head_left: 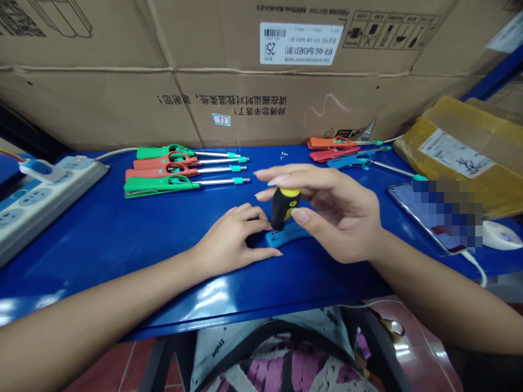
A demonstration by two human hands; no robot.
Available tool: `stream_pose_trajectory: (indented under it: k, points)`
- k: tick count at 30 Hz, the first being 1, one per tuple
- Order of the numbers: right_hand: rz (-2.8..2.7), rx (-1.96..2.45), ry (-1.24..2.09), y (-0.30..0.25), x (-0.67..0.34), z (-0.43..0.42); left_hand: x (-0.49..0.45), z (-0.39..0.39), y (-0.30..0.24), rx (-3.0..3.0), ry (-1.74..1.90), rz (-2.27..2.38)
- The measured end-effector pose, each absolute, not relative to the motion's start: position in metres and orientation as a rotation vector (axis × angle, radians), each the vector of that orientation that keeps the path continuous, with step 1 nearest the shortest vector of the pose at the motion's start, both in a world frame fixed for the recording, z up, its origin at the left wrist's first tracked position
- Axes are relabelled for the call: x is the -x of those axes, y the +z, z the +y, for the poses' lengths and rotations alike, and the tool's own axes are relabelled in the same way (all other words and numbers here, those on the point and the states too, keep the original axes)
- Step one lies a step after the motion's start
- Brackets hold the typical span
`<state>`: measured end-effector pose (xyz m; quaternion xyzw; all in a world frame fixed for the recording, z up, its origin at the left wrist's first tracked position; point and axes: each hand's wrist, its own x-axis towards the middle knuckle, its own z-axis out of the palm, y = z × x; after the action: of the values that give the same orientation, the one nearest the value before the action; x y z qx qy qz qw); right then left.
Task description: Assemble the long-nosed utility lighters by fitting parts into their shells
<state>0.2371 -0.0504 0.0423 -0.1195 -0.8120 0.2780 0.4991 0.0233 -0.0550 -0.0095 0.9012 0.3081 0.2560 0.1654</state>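
My right hand (339,212) grips a short screwdriver (285,208) with a black and yellow handle, held upright. Its thin shaft points down at the near end of a blue stick lighter (286,234) lying on the table. Whether the tip sits in a screw is too small to tell. On the other side, my left hand (232,239) rests on the table, its thumb and fingers closed around that same end of the lighter. Most of the lighter's far part is hidden behind my right hand.
Several green and orange stick lighters (163,171) lie in a row at the back left, and more lighters (333,155) at the back right. A power strip (49,193) borders the left. A phone (429,218), white mouse (502,235) and taped parcel (453,152) stand right. A large carton (143,54) closes the back.
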Motion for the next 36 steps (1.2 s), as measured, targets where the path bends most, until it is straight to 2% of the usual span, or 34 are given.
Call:
stream_pose_trajectory:
  k: [7, 14, 20, 26, 32, 36]
  points:
    - [-1.842, 0.365, 0.459, 0.0398, -0.2354, -0.048, -0.023, -0.0547, -0.0095, -2.554, 0.704, 0.872]
    - [-1.943, 0.405, 0.68, 0.0449, -0.2396, -0.0528, -0.0231, -0.0543, -0.0111, -2.578, 0.733, 0.878]
    - [-1.903, 0.365, 0.447, 0.0454, -0.2387, -0.0482, -0.0218, -0.0553, -0.0111, -2.565, 0.708, 0.868]
    - [-2.002, 0.377, 0.577, 0.0462, -0.2406, -0.0522, -0.0225, -0.0545, -0.0115, -2.58, 0.721, 0.881]
    - [-1.928, 0.424, 0.436, 0.0432, -0.24, -0.0495, -0.023, -0.0545, -0.0115, -2.576, 0.723, 0.878]
    - [-2.008, 0.373, 0.593, 0.0467, -0.2399, -0.0527, -0.0223, -0.0555, -0.0111, -2.585, 0.732, 0.879]
